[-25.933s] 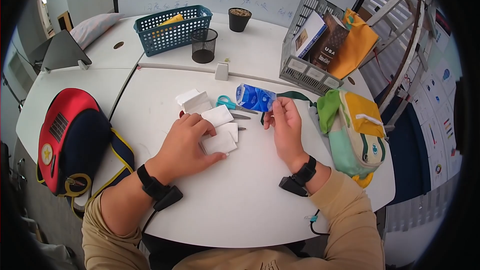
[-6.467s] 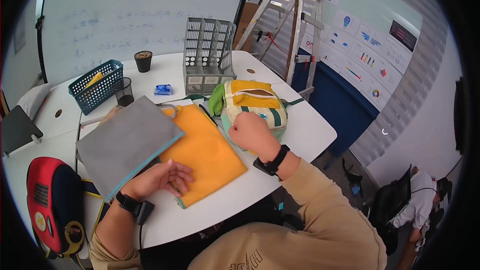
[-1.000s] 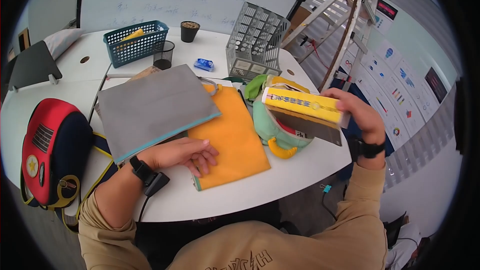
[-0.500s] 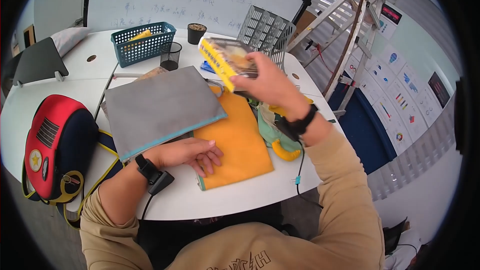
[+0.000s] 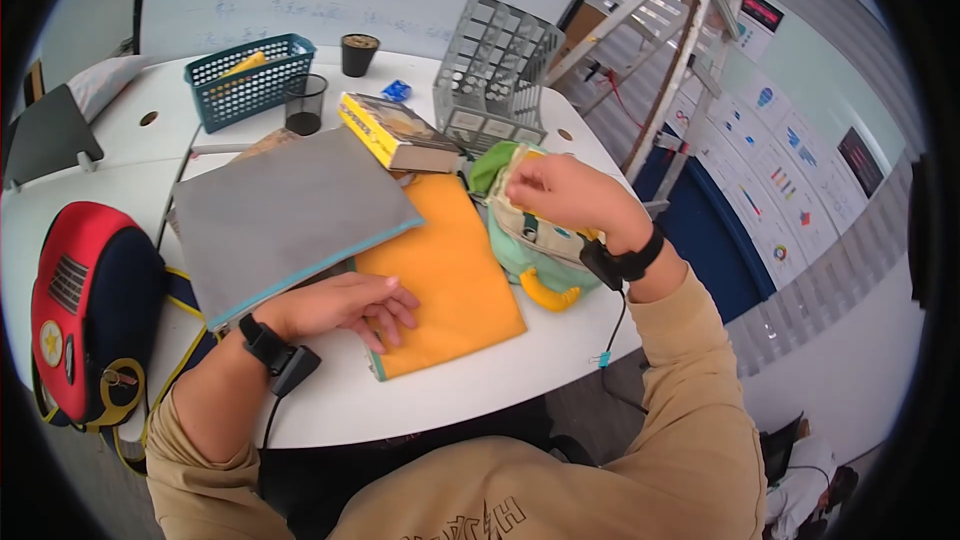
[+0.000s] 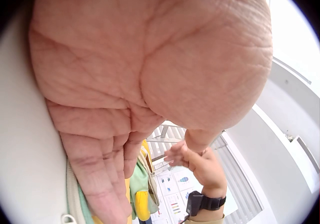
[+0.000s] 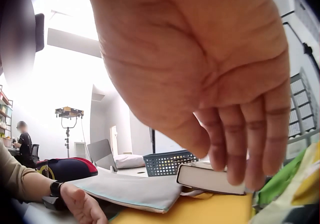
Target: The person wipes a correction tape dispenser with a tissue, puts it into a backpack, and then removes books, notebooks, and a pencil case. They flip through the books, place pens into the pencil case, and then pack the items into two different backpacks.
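Note:
My left hand (image 5: 345, 306) lies relaxed on the lower left part of an orange zip pouch (image 5: 455, 285), palm turned sideways and fingers loose. A grey zip pouch (image 5: 295, 210) with a turquoise zip overlaps the orange one. At the orange pouch's far end lies a thick book (image 5: 405, 128) with a yellow spine. My right hand (image 5: 575, 202) is raised over a small green, cream and yellow backpack (image 5: 515, 248), hiding part of it. The right wrist view shows the fingers (image 7: 234, 144) extended, with nothing held, and the book beyond them.
Behind stand a teal basket (image 5: 210, 100), a black mesh cup (image 5: 305, 120), a small pot (image 5: 358, 58), a blue packet (image 5: 397, 91) and a grey file rack (image 5: 490, 80). A red and navy bag (image 5: 95, 310) stands left. A stepladder (image 5: 670, 80) is beyond the table's right side.
My right hand carried the yellow-spined book from over the backpack to the far end of the pouches, let go and drew back right. Much earlier, papers and scissors lay there. The left hand stayed.

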The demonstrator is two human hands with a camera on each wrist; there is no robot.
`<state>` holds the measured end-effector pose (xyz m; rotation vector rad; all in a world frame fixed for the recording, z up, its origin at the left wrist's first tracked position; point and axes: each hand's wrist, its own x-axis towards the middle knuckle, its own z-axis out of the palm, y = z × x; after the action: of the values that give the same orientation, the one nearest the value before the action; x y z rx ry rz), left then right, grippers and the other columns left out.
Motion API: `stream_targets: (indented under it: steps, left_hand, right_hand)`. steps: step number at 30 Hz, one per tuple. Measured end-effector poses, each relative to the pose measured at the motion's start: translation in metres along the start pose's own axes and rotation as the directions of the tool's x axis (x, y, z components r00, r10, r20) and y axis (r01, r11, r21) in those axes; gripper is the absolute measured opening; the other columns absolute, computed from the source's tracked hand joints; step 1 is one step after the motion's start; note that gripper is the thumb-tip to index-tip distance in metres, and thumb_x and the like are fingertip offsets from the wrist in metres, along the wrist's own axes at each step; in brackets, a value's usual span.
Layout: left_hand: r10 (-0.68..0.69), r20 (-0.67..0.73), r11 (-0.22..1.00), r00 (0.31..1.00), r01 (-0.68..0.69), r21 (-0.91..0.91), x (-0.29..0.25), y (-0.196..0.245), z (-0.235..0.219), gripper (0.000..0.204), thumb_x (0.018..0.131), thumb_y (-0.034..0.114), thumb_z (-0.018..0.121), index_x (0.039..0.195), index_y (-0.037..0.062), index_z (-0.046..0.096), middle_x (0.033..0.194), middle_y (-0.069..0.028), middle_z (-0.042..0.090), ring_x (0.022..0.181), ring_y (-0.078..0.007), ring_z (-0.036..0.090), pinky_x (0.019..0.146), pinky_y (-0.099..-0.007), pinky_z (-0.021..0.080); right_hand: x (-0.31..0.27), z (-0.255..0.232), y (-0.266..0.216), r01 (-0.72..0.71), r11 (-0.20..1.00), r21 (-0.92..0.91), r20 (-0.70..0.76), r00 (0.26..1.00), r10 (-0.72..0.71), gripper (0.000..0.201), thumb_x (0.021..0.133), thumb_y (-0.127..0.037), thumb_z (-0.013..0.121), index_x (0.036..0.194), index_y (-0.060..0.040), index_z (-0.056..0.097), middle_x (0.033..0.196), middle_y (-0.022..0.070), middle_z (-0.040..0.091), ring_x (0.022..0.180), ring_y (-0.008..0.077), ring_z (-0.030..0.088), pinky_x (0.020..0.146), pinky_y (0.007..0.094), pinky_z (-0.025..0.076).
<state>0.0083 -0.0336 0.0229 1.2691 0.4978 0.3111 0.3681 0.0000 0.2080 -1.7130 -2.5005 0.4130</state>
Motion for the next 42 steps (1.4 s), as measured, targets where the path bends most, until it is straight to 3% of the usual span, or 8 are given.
stream_targets:
  steps: [10, 13, 17, 20, 26, 29, 35, 42]
  left_hand:
    - [-0.008, -0.007, 1.000, 1.000, 0.008, -0.007, 0.000, 0.001, 0.001, 0.066, 0.128, 0.050, 0.040, 0.156, -0.0043, 0.065, 0.140, -0.0173, 0.077, 0.112, -0.0258, 0.080, 0.098, -0.0396, 0.066]
    - [0.000, -0.004, 1.000, 1.000, 0.000, -0.006, 0.001, 0.000, 0.000, 0.066, 0.128, 0.050, 0.040, 0.156, -0.0041, 0.065, 0.141, -0.0173, 0.077, 0.112, -0.0255, 0.080, 0.098, -0.0393, 0.066]
    - [0.002, -0.005, 1.000, 1.000, -0.002, -0.009, 0.000, 0.002, 0.001, 0.067, 0.128, 0.051, 0.040, 0.157, -0.0042, 0.064, 0.141, -0.0174, 0.077, 0.112, -0.0253, 0.080, 0.098, -0.0394, 0.066]
    - [0.008, -0.001, 1.000, 1.000, -0.008, -0.002, 0.001, 0.003, 0.002, 0.067, 0.128, 0.051, 0.040, 0.157, -0.0043, 0.063, 0.142, -0.0178, 0.076, 0.113, -0.0254, 0.079, 0.098, -0.0402, 0.066]
    - [0.009, -0.002, 1.000, 1.000, -0.009, -0.003, 0.001, 0.004, 0.005, 0.070, 0.128, 0.052, 0.038, 0.157, -0.0065, 0.062, 0.142, -0.0193, 0.075, 0.115, -0.0252, 0.077, 0.097, -0.0414, 0.067]
    - [0.006, -0.002, 0.999, 1.000, -0.006, -0.038, 0.000, 0.005, 0.005, 0.065, 0.128, 0.049, 0.041, 0.155, -0.0061, 0.064, 0.140, -0.0179, 0.075, 0.115, -0.0245, 0.077, 0.099, -0.0413, 0.068]
    - [0.020, 0.004, 1.000, 1.000, -0.020, -0.011, 0.001, 0.003, 0.004, 0.070, 0.128, 0.052, 0.038, 0.156, -0.0069, 0.062, 0.142, -0.0199, 0.075, 0.114, -0.0253, 0.078, 0.097, -0.0407, 0.068]
    - [0.019, 0.017, 1.000, 1.000, -0.019, -0.017, 0.002, 0.002, 0.004, 0.069, 0.127, 0.053, 0.040, 0.156, -0.0059, 0.062, 0.140, -0.0184, 0.075, 0.114, -0.0253, 0.078, 0.097, -0.0409, 0.068]
  right_hand:
    - [-0.110, 0.046, 0.077, -0.170, 0.971, -0.167, 0.114, 0.975, 0.190, 0.024, 0.104, -0.013, 0.066, 0.115, -0.0026, 0.084, 0.107, 0.0224, 0.083, 0.100, 0.0412, 0.080, 0.090, 0.0494, 0.063]
    - [-0.117, 0.064, 0.070, -0.114, 0.987, -0.110, -0.137, 0.986, 0.099, 0.024, 0.105, -0.011, 0.066, 0.118, -0.0032, 0.084, 0.104, 0.0225, 0.083, 0.100, 0.0419, 0.080, 0.093, 0.0512, 0.062]
    - [-0.125, 0.078, 0.063, -0.243, 0.951, -0.193, -0.301, 0.937, 0.178, 0.046, 0.110, -0.009, 0.066, 0.154, 0.0030, 0.061, 0.127, 0.0298, 0.077, 0.114, 0.0486, 0.075, 0.098, 0.0538, 0.061]
    - [-0.120, 0.092, 0.080, -0.092, 0.990, -0.108, -0.391, 0.919, 0.042, 0.048, 0.112, -0.009, 0.064, 0.156, 0.0061, 0.052, 0.132, 0.0353, 0.072, 0.118, 0.0522, 0.073, 0.100, 0.0556, 0.060]
    - [-0.103, 0.094, 0.110, -0.510, 0.828, -0.234, -0.280, 0.850, 0.445, 0.056, 0.112, -0.037, 0.072, 0.142, 0.0092, 0.065, 0.132, 0.0394, 0.073, 0.118, 0.0546, 0.075, 0.107, 0.0540, 0.061]
    - [-0.084, 0.072, 0.115, -0.594, 0.798, -0.098, 0.050, 0.798, 0.600, 0.084, 0.106, -0.061, 0.074, 0.151, 0.0094, 0.063, 0.145, 0.0448, 0.068, 0.131, 0.0530, 0.072, 0.116, 0.0497, 0.058]
    - [-0.086, 0.085, 0.127, -0.474, 0.875, 0.097, -0.106, 0.869, 0.483, 0.118, 0.086, -0.072, 0.088, 0.165, 0.0079, 0.052, 0.170, 0.0398, 0.049, 0.154, 0.0445, 0.058, 0.131, 0.0406, 0.046]
    - [-0.099, 0.103, 0.151, -0.212, 0.942, 0.259, -0.287, 0.915, 0.285, 0.108, 0.077, -0.029, 0.105, 0.166, 0.0021, 0.051, 0.160, 0.0251, 0.064, 0.148, 0.0367, 0.065, 0.128, 0.0411, 0.051]
